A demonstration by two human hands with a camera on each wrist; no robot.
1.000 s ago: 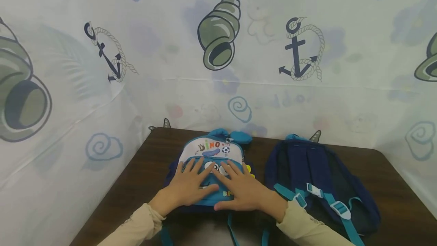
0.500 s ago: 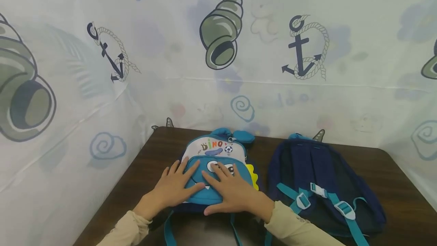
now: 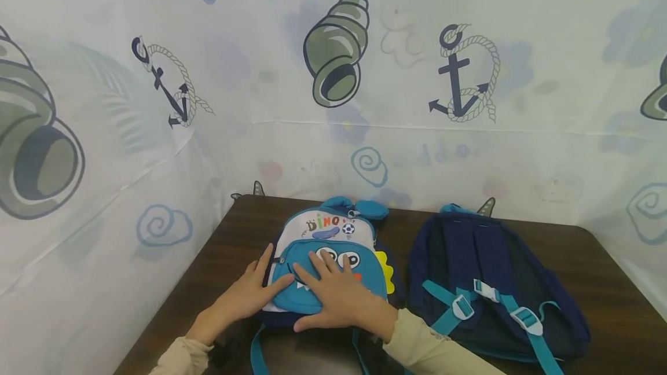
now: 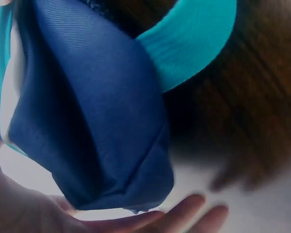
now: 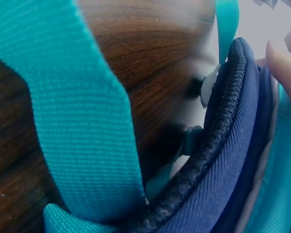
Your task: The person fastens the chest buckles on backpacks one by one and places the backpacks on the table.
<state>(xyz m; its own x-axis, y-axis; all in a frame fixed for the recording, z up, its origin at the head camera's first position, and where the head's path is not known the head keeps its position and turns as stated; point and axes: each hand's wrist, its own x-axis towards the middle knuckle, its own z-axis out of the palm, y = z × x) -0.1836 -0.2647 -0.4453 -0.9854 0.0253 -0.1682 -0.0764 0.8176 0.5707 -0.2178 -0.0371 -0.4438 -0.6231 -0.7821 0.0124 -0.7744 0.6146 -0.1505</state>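
Observation:
In the head view a small backpack with a white and blue front [image 3: 367, 276] lies face up on the table. My right hand [image 3: 344, 300] rests on its blue front pocket with fingers spread. Along its left side lies my left hand [image 3: 242, 297], thumb on the front and fingers straight beside the edge. The left wrist view shows the navy side [image 4: 106, 107] of the backpack close to the fingers of my left hand [image 4: 150, 218]. A teal strap [image 5: 82, 116] and the dark edge of the backpack [image 5: 233, 97] fill the right wrist view, where part of my right hand [image 5: 286, 63] shows.
A second, navy backpack [image 3: 484, 259] lies straps up to the right, with white buckles [image 3: 526, 318] and teal straps. Both bags are on a dark brown table [image 3: 203, 271]. Behind the table hangs a white cloth [image 3: 250, 62] printed with shells and anchors.
My left hand has moved left, off the middle of the front to the backpack's left edge. My right hand has shifted left across the blue pocket, uncovering the printed eyes.

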